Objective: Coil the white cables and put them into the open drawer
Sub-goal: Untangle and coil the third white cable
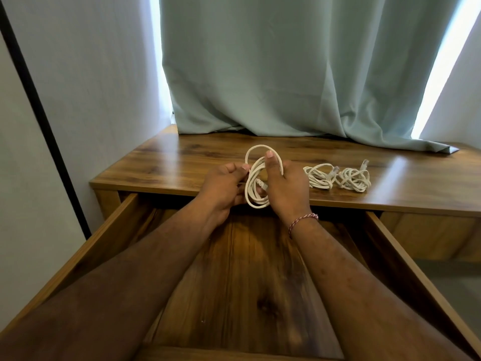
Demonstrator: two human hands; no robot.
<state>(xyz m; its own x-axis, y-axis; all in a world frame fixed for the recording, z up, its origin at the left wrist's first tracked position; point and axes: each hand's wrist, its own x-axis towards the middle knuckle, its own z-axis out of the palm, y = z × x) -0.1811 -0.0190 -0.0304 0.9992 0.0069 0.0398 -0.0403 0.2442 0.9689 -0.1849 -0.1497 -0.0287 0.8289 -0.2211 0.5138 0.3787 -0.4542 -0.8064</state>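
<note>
Our left hand [223,183] pinches one side of the white cable coil [256,178], held upright above the open drawer [260,282] at the wooden surface [161,165] edge; our right hand [283,186] grips the other side, thumb hooked over the top loops. We judge the cord light, soft and springy, so loops will slip unless we clamp where they bunch, clear of the brittle plug. Right of it two coiled cables [338,177] rest on the surface
</note>
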